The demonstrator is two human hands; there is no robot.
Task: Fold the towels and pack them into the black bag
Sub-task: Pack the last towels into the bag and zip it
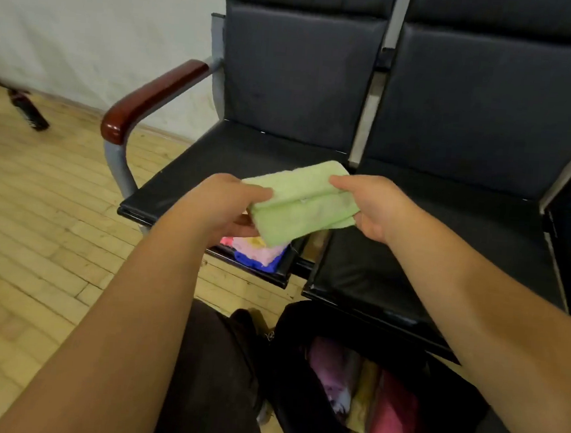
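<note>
A light green towel (303,202), folded into a thick rectangle, is held above the front of the left chair seat. My left hand (224,205) grips its left end and my right hand (374,205) pinches its right end. Under the green towel, a small pile of folded towels (258,251) in pink, yellow and blue lies at the seat's front edge, partly hidden. The black bag (288,345) stands open on the floor below my right forearm, with purple, yellow and pink towels (388,413) inside it.
Two black padded chairs (447,200) joined in a row stand against a white wall, the left one with a red-brown armrest (150,97). The floor is light wood. A dark object (28,110) lies on the floor at far left. My dark trouser leg (209,373) is beside the bag.
</note>
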